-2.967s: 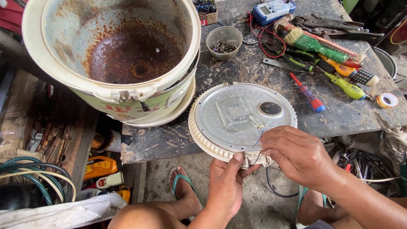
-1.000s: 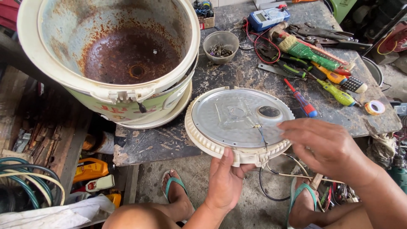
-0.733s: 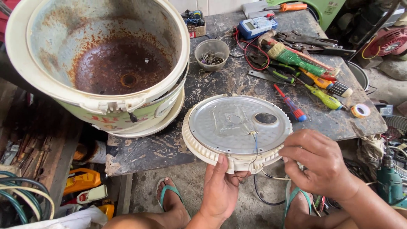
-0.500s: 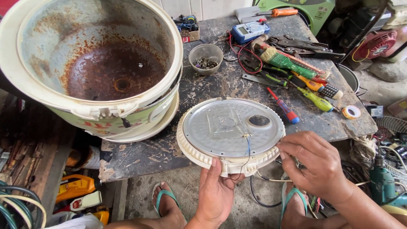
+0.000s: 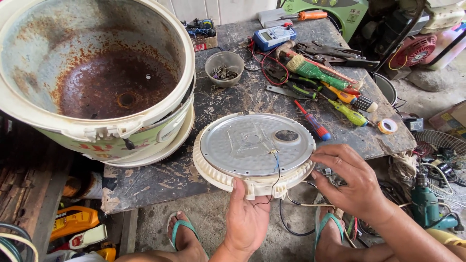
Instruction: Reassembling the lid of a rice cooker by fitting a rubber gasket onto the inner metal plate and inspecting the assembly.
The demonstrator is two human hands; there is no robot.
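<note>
A round cream plastic base with a grey metal plate lies half over the near edge of a dark worktable. My left hand grips its near rim from below, thumb on the edge. My right hand touches its right rim with the fingertips, fingers slightly spread. Thin blue and black wires run from the plate's centre down over the near edge. A large rusty cooker body stands on the table to the left.
A small bowl of screws, a blue multimeter, several screwdrivers and pliers and a tape roll lie on the table's far and right side. Cables and tools litter the floor. My feet in green sandals are below.
The view shifted so the table sits lower and left. My right hand moved from above the plate's near edge out to its right rim. My left hand kept its hold.
</note>
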